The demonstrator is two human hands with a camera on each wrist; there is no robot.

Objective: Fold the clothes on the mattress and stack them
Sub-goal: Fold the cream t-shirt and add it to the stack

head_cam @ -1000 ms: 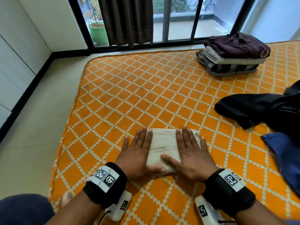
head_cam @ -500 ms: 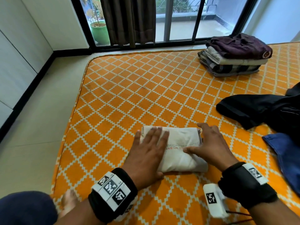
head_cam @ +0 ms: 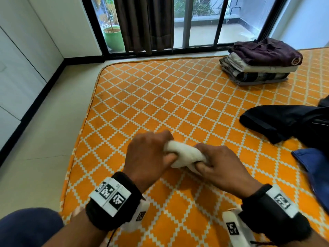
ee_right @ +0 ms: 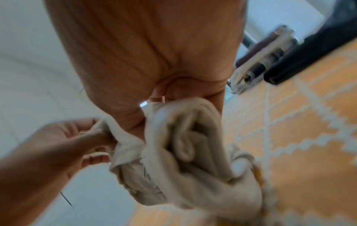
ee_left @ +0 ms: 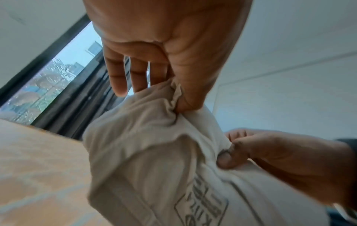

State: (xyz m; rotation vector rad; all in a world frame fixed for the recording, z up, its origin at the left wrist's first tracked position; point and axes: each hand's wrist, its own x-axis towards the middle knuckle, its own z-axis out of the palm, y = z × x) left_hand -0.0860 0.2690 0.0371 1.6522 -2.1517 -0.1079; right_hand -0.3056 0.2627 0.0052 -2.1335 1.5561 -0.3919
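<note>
Closest to me, both hands are bunched around a small cream folded garment [head_cam: 185, 154], held just above the orange mattress [head_cam: 160, 104]. My left hand [head_cam: 149, 154] pinches one end between thumb and curled fingers; my right hand [head_cam: 219, 163] grips the other end the same way. From the wrist views I see soft, thin knit cloth in several loose layers, with printed lettering on one face. I judge it light and limp, likely to sag or spring open if held only at the ends, so I would support it from beneath with fingers along the folded edges.

Beyond the garment, the mattress looks padded, with a white diamond pattern. To the right of the garment lie a blue garment [head_cam: 316, 172] and, farther back, a crumpled black garment [head_cam: 284, 122], both unfolded. Farther still, toward the right back of the mattress, sits a neat stack of folded clothes [head_cam: 260, 63]. Past the mattress are pale floor, a barred window with a dark curtain [head_cam: 144, 24], and a green plant pot [head_cam: 114, 38] outside.
</note>
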